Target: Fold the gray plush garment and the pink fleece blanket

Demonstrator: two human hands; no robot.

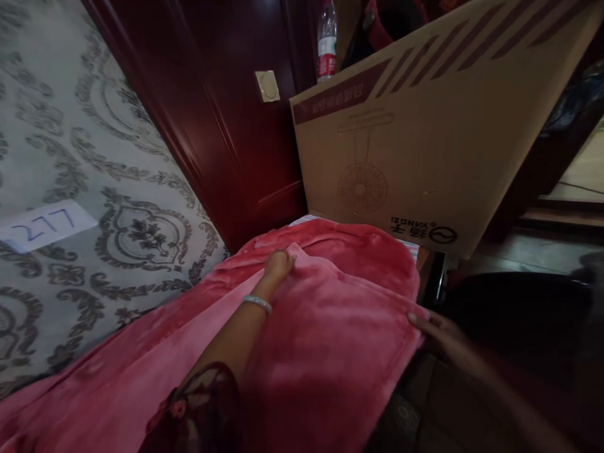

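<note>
In front of the cardboard box (425, 145), one red fleece blanket (330, 327) lies spread out; it looks soft, limp and light, best taken at its edges. The left hand (278, 264) pinches a fold near the box; the right hand (436, 330), fingers fairly flat, touches the edge. Behind the box stands one bottle (326, 41).

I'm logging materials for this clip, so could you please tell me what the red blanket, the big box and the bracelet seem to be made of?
The red blanket, gripped by the left hand and touched by the right hand, looks like plush fleece: soft sheen, fuzzy nap. The box looks like matte brown printed cardboard. The bracelet is pale and glossy, perhaps jade or glass.
</note>
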